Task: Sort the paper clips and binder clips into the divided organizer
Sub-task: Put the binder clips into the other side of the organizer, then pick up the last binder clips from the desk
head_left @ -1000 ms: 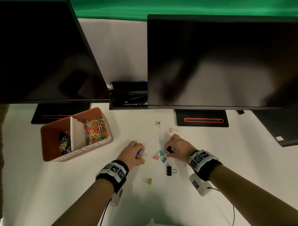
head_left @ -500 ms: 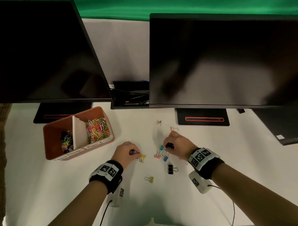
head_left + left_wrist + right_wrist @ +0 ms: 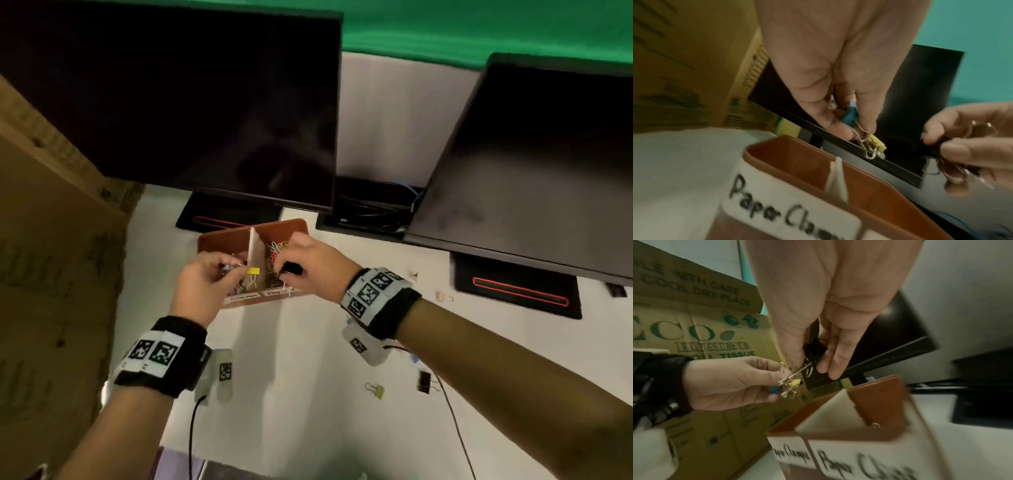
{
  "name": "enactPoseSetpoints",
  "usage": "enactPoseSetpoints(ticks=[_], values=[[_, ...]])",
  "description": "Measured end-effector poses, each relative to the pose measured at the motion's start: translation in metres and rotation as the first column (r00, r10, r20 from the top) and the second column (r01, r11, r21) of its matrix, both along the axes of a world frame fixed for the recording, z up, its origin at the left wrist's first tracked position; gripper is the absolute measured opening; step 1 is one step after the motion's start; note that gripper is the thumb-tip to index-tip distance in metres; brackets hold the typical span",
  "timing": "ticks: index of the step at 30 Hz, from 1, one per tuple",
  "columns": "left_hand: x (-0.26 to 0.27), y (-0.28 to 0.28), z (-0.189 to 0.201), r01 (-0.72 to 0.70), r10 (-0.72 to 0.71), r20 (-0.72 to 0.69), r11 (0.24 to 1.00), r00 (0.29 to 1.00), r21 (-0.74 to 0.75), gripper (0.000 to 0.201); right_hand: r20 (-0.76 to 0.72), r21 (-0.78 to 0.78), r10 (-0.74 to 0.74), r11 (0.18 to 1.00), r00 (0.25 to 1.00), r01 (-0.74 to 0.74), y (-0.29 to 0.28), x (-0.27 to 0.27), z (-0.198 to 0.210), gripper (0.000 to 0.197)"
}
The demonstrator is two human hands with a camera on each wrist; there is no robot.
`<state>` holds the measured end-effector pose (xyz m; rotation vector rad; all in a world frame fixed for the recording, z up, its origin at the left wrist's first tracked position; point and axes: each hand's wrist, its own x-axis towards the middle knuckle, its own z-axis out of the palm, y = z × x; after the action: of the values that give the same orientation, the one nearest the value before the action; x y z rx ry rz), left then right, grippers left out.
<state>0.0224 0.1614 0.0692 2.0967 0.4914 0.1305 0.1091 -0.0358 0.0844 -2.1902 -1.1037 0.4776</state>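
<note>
The brown divided organizer (image 3: 219, 240) stands under the left monitor, a white divider (image 3: 255, 251) splitting it; coloured paper clips (image 3: 278, 247) fill its right compartment. My left hand (image 3: 233, 274) hovers over the left compartment, pinching a blue binder clip (image 3: 851, 115) and a yellow binder clip (image 3: 253, 271) by their wire handles. My right hand (image 3: 284, 270) hangs just right of the divider, gripping a black binder clip (image 3: 815, 349). Labels on the front wall (image 3: 791, 454) read "Paper Clamps" and "Paper Clips".
Loose binder clips lie on the white desk to the right: a yellow one (image 3: 375, 390), a black one (image 3: 424, 381), a pale pink one (image 3: 444, 297). Two dark monitors (image 3: 205, 102) overhang the back. A cardboard box (image 3: 51, 274) stands at the left.
Both hands have left the clip pile and moved left and up to above the organizer, each carrying binder clips. The head view has turned left.
</note>
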Motion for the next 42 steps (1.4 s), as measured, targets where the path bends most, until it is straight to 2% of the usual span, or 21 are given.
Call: enactPoseSetpoints(ticks=[2,4,6,7,9,11,13,15,17,20,23,26,28,32,37,39,42], values=[[0.007,0.021,-0.002,-0.120,0.120,-0.007,0.992,0.993,-0.027,0.016,0.018,0.029,0.020,0.999,1.000,-0.020,0.044,0.005,0.004,0.016],[0.015,0.037,-0.010,-0.176,0.172,-0.065,0.982,0.983,-0.068,0.013,-0.011,0.026,-0.004,1.000,1.000,0.005,0.079,0.008,0.003,0.023],[0.018,0.046,-0.015,-0.157,0.140,-0.159,0.982,0.977,-0.101,0.013,-0.078,-0.020,-0.040,0.999,0.996,0.038,0.099,0.010,-0.001,0.040],[0.018,0.047,-0.018,-0.152,0.128,-0.194,0.982,0.973,-0.111,0.019,-0.105,-0.032,-0.051,0.998,0.993,0.048,0.103,0.009,-0.002,0.047],[0.015,0.045,-0.014,-0.134,0.116,-0.200,0.988,0.973,-0.082,0.032,-0.120,-0.005,-0.071,0.997,0.990,0.071,0.097,0.007,-0.002,0.049],[0.012,0.036,-0.006,-0.095,0.090,-0.123,0.995,0.988,-0.033,0.039,-0.099,0.036,-0.105,0.993,0.990,0.109,0.074,0.005,-0.001,0.042],[0.009,0.015,0.005,-0.029,0.029,-0.024,0.999,0.999,-0.036,0.034,-0.069,0.059,-0.149,0.986,0.986,0.153,0.035,0.002,-0.004,0.031],[0.008,-0.016,0.011,0.094,-0.093,0.021,0.995,0.995,-0.035,0.021,-0.061,0.034,-0.206,0.977,0.977,0.208,-0.015,0.001,-0.015,0.023],[0.008,-0.053,0.009,0.240,-0.240,-0.003,0.971,0.971,-0.006,0.016,-0.048,-0.064,-0.294,0.955,0.955,0.290,-0.068,0.003,-0.034,0.018],[0.012,-0.106,-0.010,0.470,-0.467,-0.091,0.883,0.879,0.006,0.023,0.057,-0.321,-0.346,0.882,0.937,0.345,-0.134,0.011,-0.064,0.029],[0.017,-0.148,-0.044,0.650,-0.621,-0.221,0.755,0.752,0.089,0.040,0.066,-0.508,-0.362,0.790,0.930,0.343,-0.167,0.024,-0.079,0.045],[0.021,-0.171,-0.073,0.723,-0.612,-0.428,0.671,0.666,0.165,0.051,0.014,-0.559,-0.379,0.765,0.925,0.322,-0.177,0.032,-0.088,0.046],[0.023,-0.173,-0.086,0.734,-0.578,-0.498,0.649,0.647,0.200,0.050,-0.023,-0.578,-0.385,0.758,0.923,0.302,-0.180,0.033,-0.093,0.044],[0.024,-0.169,-0.098,0.727,-0.581,-0.470,0.649,0.664,0.224,0.032,-0.008,-0.538,-0.410,0.770,0.912,0.342,-0.192,0.026,-0.100,0.035],[0.029,-0.164,-0.099,0.780,-0.602,-0.528,0.587,0.600,0.218,0.014,0.015,-0.486,-0.413,0.793,0.911,0.368,-0.207,0.019,-0.098,0.021],[0.030,-0.165,-0.096,0.788,-0.630,-0.509,0.589,0.586,0.178,0.013,0.078,-0.455,-0.427,0.789,0.901,0.413,-0.218,0.017,-0.096,0.021],[0.029,-0.172,-0.091,0.823,-0.707,-0.479,0.564,0.520,0.060,0.024,0.153,-0.396,-0.483,0.769,0.862,0.502,-0.239,0.013,-0.096,0.021]])
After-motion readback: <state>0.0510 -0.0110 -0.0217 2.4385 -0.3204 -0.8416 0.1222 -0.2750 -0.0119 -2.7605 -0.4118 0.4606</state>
